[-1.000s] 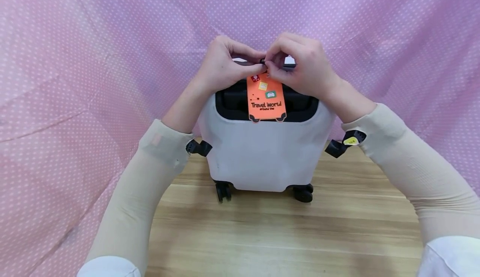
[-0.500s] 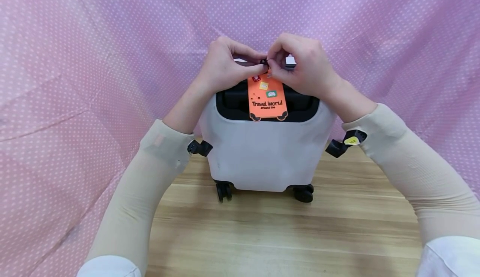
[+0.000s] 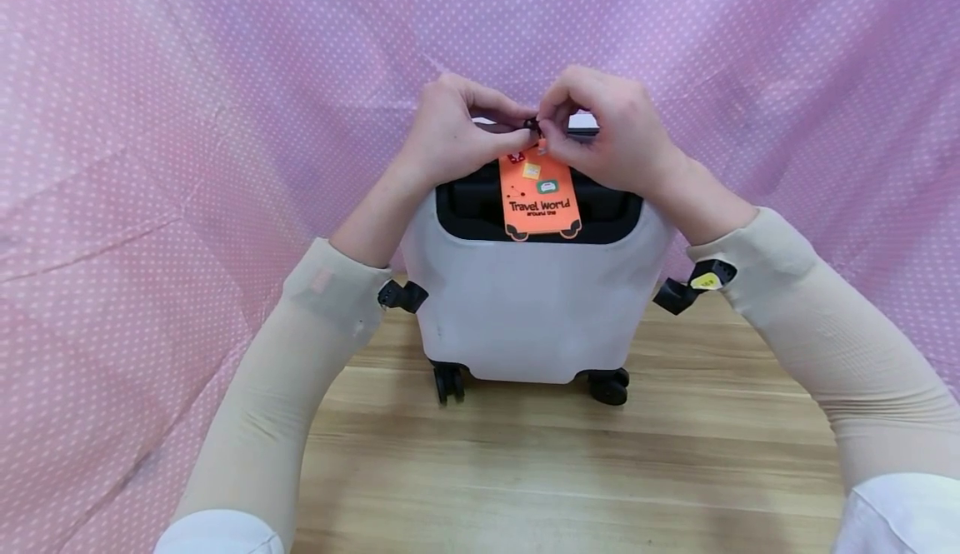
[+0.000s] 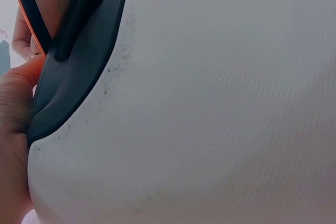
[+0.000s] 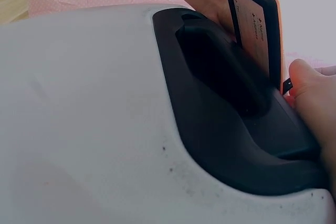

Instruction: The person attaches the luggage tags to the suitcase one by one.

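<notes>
An orange luggage tag (image 3: 540, 204) printed "Travel World" hangs upright against the black handle recess (image 3: 607, 214) of a white suitcase (image 3: 532, 312). My left hand (image 3: 457, 129) pinches a black strap (image 3: 532, 124) at the tag's top, thumb below and forefinger above. From the other side my right hand (image 3: 611, 125) pinches the same strap, its fingertips almost meeting the left ones. Most of the strap is hidden by fingers. The tag's back, a name card (image 5: 254, 30) in a dark frame, shows in the right wrist view.
The suitcase stands on black wheels (image 3: 608, 387) on a wood-grain floor (image 3: 570, 471). A pink dotted cloth (image 3: 480, 21) hangs behind and along both sides. Black wrist cameras (image 3: 402, 296) sit close beside the suitcase.
Both hands and the tag have shifted slightly right. Slightly more of the black strap shows between the fingertips, and a bit of orange now appears beneath the right thumb.
</notes>
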A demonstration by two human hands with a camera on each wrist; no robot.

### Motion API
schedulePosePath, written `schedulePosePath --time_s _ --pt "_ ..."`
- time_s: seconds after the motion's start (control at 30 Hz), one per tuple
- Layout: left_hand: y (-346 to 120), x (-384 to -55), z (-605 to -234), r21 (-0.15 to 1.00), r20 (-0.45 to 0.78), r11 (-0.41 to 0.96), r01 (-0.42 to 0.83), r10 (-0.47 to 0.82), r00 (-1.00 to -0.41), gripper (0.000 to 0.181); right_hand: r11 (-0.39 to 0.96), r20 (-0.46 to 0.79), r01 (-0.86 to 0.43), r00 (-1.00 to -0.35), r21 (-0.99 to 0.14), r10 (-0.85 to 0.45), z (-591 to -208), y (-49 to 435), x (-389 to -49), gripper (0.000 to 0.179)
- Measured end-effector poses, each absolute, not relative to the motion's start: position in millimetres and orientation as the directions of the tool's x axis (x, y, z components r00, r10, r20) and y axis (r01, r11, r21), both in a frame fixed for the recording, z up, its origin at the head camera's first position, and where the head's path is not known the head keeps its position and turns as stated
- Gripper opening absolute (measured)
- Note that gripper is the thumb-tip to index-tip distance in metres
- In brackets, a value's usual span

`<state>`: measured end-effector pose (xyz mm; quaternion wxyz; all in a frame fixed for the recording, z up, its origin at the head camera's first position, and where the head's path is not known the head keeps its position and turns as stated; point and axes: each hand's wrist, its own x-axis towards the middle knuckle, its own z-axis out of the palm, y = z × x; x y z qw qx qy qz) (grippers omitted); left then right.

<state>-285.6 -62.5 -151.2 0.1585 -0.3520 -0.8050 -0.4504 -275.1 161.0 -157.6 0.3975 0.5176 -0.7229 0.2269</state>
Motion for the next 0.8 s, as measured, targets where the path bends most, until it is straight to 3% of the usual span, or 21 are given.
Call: schedulePosePath --time_s 0.8 --pt "-60.1 -284.2 -150.2 0.574 0.591 0.408 0.71 0.394 -0.704 0.019 0.303 0.809 -0.953 -0.161 0.023 -0.565 -157.0 159.3 -278.7 0.007"
